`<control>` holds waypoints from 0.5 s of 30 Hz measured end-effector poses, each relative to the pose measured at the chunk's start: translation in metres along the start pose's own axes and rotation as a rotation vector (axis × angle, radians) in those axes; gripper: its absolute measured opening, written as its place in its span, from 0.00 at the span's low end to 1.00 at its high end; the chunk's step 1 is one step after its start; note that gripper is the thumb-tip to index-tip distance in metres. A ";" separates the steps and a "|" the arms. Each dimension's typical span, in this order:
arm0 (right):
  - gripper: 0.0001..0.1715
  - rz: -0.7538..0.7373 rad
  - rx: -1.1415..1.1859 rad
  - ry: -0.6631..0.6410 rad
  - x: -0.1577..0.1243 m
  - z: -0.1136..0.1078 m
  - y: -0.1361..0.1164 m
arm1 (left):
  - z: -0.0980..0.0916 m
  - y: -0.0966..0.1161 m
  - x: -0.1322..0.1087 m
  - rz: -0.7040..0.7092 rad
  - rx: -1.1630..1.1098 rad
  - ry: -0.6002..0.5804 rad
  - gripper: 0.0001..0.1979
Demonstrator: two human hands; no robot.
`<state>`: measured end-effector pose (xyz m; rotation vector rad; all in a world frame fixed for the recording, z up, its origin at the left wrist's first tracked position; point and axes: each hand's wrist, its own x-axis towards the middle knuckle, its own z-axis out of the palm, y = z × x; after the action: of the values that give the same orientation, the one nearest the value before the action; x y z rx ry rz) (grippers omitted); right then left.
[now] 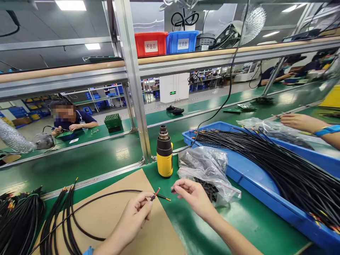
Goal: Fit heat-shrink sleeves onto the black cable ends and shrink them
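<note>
My left hand (138, 209) is closed around the end of a black cable, whose red wire (156, 193) sticks up past the fingertips. Behind the fingers passes another length of black cable (114, 192), ending in a bare orange-tipped end (168, 199). Whether both ends belong to one cable, I cannot tell. To the right, thumb and forefinger of my right hand (190, 194) pinch a small black tube piece (173, 190), apart from the wire. Near that hand lies an open clear plastic bag (223, 187) with many small black tube pieces (208, 188).
A yellow heat gun (165, 156) stands upright behind my hands. Black cable bundles lie on cardboard (132, 180) and at far left (20, 223). A blue tray (247, 180) of black cables fills the right. A co-worker's hand (302, 122) reaches in there; another person (66, 117) sits across.
</note>
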<state>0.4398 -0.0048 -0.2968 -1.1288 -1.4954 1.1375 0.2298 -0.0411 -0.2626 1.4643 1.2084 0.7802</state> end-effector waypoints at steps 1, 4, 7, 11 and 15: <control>0.13 0.046 0.167 -0.013 0.001 0.008 -0.005 | 0.003 0.003 0.002 0.010 -0.004 0.008 0.11; 0.14 0.104 0.436 -0.012 0.005 0.025 -0.016 | 0.011 0.004 0.009 0.030 -0.014 0.051 0.10; 0.15 0.109 0.522 0.005 0.005 0.032 -0.018 | 0.013 -0.001 0.013 0.045 -0.020 0.073 0.13; 0.15 0.104 0.544 0.062 0.006 0.034 -0.018 | 0.013 -0.006 0.016 0.068 -0.018 0.077 0.15; 0.15 0.108 0.532 0.086 0.006 0.036 -0.017 | 0.014 -0.007 0.016 0.085 -0.009 0.081 0.14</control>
<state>0.4016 -0.0064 -0.2846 -0.8782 -0.9873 1.4338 0.2451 -0.0301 -0.2749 1.4970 1.2075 0.9091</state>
